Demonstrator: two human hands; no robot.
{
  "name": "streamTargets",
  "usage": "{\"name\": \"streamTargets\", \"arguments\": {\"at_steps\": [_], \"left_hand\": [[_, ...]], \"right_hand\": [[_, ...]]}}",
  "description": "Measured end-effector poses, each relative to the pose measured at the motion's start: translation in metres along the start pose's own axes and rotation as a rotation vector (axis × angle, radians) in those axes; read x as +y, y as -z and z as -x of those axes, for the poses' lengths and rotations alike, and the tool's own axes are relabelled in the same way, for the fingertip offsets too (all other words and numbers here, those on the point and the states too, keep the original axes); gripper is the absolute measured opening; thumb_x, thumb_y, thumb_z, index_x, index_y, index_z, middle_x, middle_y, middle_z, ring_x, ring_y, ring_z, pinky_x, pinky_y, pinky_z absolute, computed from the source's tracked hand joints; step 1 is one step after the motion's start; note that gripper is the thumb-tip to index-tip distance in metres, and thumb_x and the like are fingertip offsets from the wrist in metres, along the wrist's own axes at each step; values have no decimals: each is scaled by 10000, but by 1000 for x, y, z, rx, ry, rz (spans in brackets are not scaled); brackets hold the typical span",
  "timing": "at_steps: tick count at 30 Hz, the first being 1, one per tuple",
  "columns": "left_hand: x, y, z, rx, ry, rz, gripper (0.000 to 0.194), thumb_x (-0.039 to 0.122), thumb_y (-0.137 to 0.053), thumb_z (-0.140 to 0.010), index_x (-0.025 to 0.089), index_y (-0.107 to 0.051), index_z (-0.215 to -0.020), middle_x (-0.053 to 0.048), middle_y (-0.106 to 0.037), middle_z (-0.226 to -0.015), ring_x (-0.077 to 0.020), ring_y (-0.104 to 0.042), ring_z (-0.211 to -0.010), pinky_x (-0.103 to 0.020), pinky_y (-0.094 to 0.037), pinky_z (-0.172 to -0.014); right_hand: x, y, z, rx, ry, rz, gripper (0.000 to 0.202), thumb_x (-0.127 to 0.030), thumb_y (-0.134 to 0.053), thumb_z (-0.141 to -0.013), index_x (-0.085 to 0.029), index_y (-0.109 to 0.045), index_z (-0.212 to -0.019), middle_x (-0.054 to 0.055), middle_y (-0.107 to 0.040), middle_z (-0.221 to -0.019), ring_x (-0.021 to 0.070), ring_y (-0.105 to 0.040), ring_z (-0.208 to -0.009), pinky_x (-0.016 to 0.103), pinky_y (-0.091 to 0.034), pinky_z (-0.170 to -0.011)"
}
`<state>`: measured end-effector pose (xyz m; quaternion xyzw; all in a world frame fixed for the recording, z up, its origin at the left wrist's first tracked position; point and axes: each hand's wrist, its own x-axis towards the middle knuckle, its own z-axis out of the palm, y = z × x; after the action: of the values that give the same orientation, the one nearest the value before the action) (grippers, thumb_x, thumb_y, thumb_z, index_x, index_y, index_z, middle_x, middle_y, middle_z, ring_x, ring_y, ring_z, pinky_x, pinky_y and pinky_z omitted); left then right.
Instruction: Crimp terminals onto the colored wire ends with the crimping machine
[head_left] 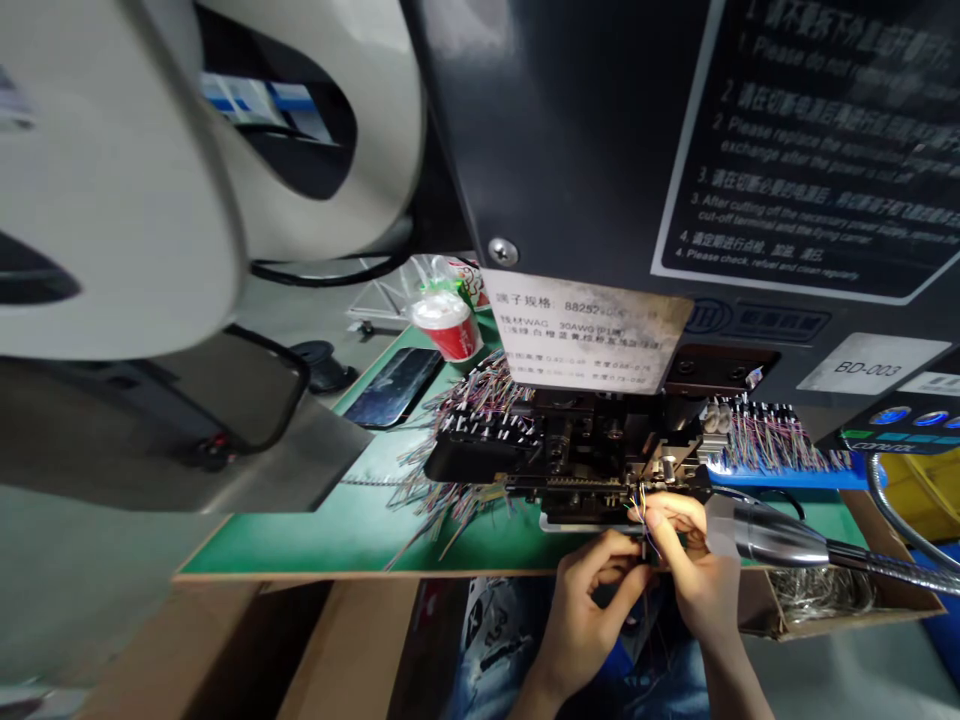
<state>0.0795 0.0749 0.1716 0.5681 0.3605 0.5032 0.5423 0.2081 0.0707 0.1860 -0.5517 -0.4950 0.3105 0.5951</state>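
Observation:
Thin coloured wires (640,503) fan out in front of the metal tooling (664,465) of a dark machine (570,130). My right hand (694,560) pinches them between thumb and forefinger, close to the tooling. Just left of it and slightly lower, my left hand (592,600) has its thumb and fingers closed on the lower part of the same wire bundle, near a small dark piece. The hands nearly touch at the green table's front edge.
Bundled wires (480,400) lie left of the machine on the green table (300,545), near a phone (395,387) and a red cup (448,325). A blue tray (795,478) holds more wires. A lamp (780,532) reaches in from the right, above a box (780,620).

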Motion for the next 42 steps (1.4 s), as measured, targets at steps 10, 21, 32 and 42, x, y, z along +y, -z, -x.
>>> {"name": "streamTargets", "arguments": {"at_steps": [10, 21, 32, 42], "left_hand": [[10, 25, 6, -209, 163, 37, 53, 236, -748, -864, 184, -753, -854, -24, -729, -748, -182, -749, -633, -218, -603, -608], [1, 6, 0, -57, 45, -29, 64, 202, -702, -890, 171, -752, -865, -28, -738, -812, -145, -740, -668, -163, -606, -631], [0, 6, 0, -31, 18, -77, 76, 221, -697, -900, 169, -749, -882, -23, -747, -802, -144, -745, -636, -155, -599, -602], [6, 12, 2, -53, 27, -91, 65, 213, -703, -890, 183, -757, -869, -33, -749, -815, -167, -753, -673, -185, -619, -623]], "right_hand": [[-10, 10, 3, -125, 38, -67, 155, -333, -709, -969, -222, -763, -876, 48, -778, -877, 196, -724, -717, 308, -588, -677], [-7, 2, 2, 43, -100, -59, 220, -413, -737, -940, -222, -844, -964, 87, -832, -948, 283, -780, -923, 428, -615, -906], [-4, 3, -2, 1, -93, -22, 237, -419, -713, -949, -227, -836, -1011, 95, -836, -970, 290, -791, -920, 419, -629, -868], [-4, 6, -1, 11, 38, 36, 197, -367, -697, -967, -227, -834, -992, 81, -815, -948, 263, -761, -888, 405, -600, -869]]}}
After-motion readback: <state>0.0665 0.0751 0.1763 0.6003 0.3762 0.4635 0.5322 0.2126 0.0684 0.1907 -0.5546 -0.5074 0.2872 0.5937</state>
